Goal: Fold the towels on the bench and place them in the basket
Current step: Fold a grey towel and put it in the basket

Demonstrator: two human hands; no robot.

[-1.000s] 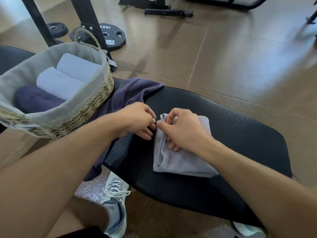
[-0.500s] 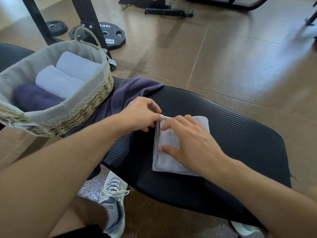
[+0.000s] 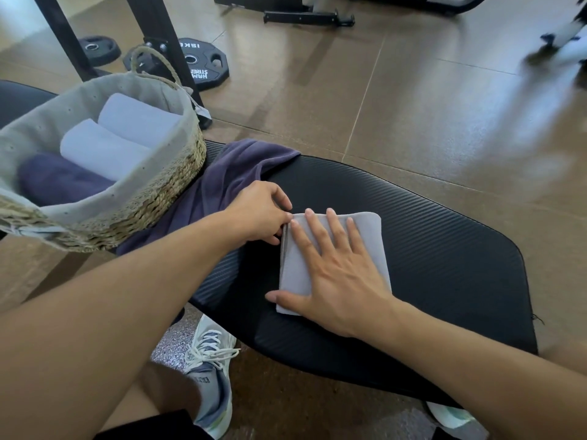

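A folded light grey towel (image 3: 295,268) lies on the black ribbed bench (image 3: 428,249). My right hand (image 3: 336,274) lies flat on it with its fingers spread and straight. At the towel's far left corner, my left hand (image 3: 263,214) pinches the edge with curled fingers. An unfolded dark purple towel (image 3: 228,176) is draped over the bench's left side, under my left forearm. The woven basket (image 3: 158,192) with grey lining stands at the left and holds two light rolled towels (image 3: 104,147) and a dark one (image 3: 54,182).
Weight plates (image 3: 203,63) and black rack legs (image 3: 158,42) stand on the brown tiled floor beyond the basket. My sneakers (image 3: 209,373) are on the floor under the bench's near edge. More black equipment frames (image 3: 308,17) lie at the far top.
My right hand went from pinching the towel's top edge to lying flat on it with the fingers spread. The towel now lies flatter and squarer. My left hand stayed at the corner.
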